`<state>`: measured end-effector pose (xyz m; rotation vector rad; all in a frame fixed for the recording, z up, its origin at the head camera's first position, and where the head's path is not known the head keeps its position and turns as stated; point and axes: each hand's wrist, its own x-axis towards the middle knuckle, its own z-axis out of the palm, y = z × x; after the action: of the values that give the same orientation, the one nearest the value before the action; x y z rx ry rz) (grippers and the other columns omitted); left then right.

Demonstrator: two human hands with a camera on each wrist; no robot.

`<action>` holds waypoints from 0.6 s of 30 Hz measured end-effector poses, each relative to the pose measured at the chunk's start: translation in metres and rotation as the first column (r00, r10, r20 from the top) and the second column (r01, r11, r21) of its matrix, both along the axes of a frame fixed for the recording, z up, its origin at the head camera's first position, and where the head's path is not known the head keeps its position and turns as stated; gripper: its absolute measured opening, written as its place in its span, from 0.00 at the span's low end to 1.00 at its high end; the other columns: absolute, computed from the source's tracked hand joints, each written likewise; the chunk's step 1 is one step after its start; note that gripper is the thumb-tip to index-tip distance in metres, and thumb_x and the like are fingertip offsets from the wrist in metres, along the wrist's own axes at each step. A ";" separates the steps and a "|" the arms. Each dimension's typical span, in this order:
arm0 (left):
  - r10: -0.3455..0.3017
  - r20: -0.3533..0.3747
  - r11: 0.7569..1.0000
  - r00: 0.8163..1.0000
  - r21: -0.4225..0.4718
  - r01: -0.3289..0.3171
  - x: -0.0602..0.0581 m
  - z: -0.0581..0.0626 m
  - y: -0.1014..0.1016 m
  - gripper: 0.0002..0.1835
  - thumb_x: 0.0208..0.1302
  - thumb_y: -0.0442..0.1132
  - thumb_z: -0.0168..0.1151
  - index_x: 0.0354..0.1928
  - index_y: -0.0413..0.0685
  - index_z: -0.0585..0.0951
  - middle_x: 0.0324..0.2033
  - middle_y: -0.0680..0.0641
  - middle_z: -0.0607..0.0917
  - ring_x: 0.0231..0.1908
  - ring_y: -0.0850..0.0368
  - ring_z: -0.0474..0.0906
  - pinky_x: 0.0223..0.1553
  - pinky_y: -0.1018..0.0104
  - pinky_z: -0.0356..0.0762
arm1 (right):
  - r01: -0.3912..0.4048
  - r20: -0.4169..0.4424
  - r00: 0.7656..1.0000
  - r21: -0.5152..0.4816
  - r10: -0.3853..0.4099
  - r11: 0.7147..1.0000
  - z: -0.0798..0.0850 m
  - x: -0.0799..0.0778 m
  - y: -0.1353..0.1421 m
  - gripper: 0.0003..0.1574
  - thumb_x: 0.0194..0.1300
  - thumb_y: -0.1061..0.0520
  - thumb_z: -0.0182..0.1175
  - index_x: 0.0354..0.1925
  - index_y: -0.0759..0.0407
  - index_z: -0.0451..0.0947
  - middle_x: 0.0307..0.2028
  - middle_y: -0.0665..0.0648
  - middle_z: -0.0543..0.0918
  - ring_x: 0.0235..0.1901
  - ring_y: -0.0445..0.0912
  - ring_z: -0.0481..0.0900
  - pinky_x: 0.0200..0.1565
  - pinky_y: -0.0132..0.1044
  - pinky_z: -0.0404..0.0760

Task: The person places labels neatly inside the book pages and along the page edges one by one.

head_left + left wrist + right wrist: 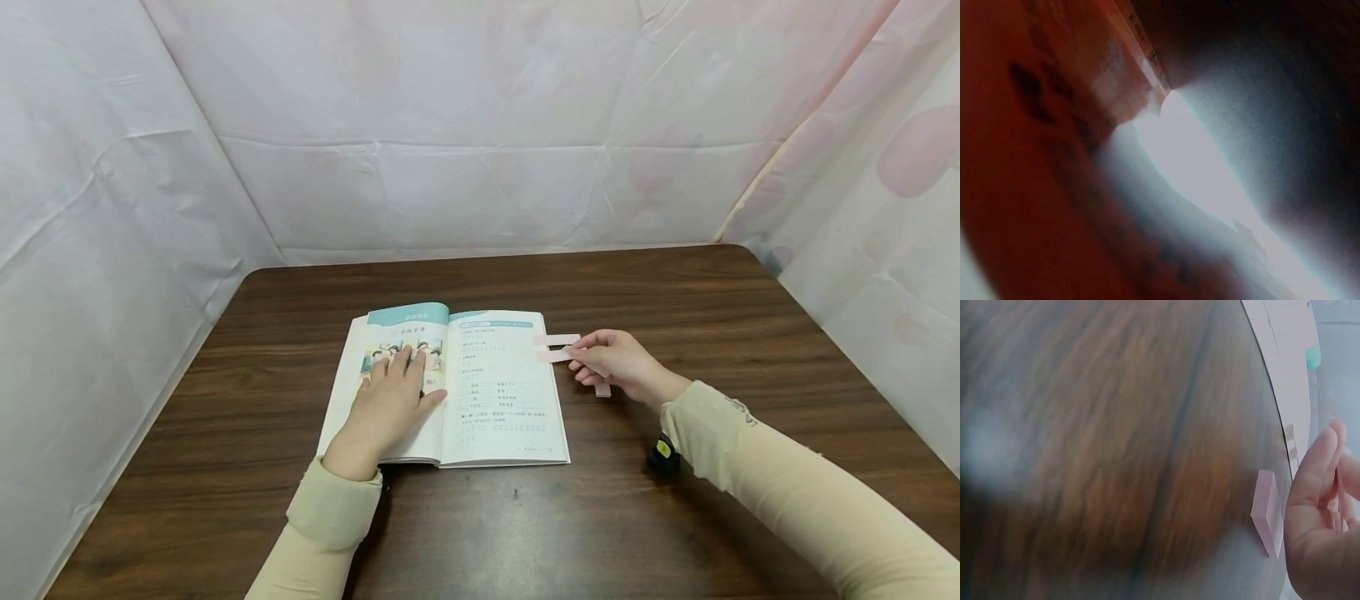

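Observation:
An open book (498,400) lies on the wooden table, with printed text on its right page and a coloured picture on its left. My left hand (386,404) rests on the left page, fingers spread. At the book's right edge, my right hand (618,364) pinches a pale pink sticky strip (553,356) between thumb and fingers; the strip overlaps the page edge. Just above it, a second pink sticky strip (561,340) juts out from the page. Below the right hand, a small pink pad of sticky strips (1265,509) lies on the table, partly hidden in the head view.
The dark wooden table (480,533) reaches back to pale curtains (450,183), which hang behind it and on both sides. A black device with a yellow-green mark (663,454) sits beneath the right sleeve cuff. Glare and blur fill the left wrist view.

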<state>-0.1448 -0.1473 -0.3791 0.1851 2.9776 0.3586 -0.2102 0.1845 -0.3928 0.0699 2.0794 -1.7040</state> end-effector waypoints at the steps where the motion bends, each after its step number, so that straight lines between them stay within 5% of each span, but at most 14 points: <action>1: 0.000 0.000 1.000 1.000 0.000 0.000 0.000 0.000 0.000 0.40 0.72 0.59 0.53 0.76 0.43 0.58 0.76 0.36 0.56 0.73 0.31 0.52 0.68 0.32 0.56 | -0.002 -0.002 1.000 0.010 0.002 1.000 -0.001 0.000 -0.002 0.21 0.70 0.60 0.59 0.54 0.74 0.69 0.29 0.54 0.83 0.24 0.39 0.81 0.34 0.30 0.83; 11: -0.001 -0.008 1.000 1.000 -0.009 0.001 0.001 0.002 0.000 0.40 0.71 0.59 0.54 0.76 0.43 0.59 0.75 0.35 0.58 0.72 0.30 0.53 0.67 0.32 0.58 | -0.036 -0.016 0.999 0.089 0.038 0.995 -0.002 0.002 -0.012 0.17 0.67 0.57 0.64 0.48 0.69 0.76 0.21 0.50 0.75 0.20 0.39 0.73 0.27 0.29 0.76; 18: 0.000 -0.004 1.000 1.000 -0.009 0.000 0.002 0.002 0.000 0.40 0.72 0.59 0.53 0.76 0.43 0.59 0.75 0.35 0.57 0.73 0.30 0.53 0.67 0.32 0.58 | -0.046 0.047 0.998 0.153 0.039 0.987 0.001 0.002 -0.019 0.17 0.65 0.54 0.66 0.47 0.63 0.80 0.17 0.48 0.72 0.18 0.40 0.69 0.23 0.30 0.70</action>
<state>-0.1433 -0.1474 -0.3770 0.1849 2.9829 0.3452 -0.2081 0.1651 -0.3922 0.1086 2.1606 -1.5015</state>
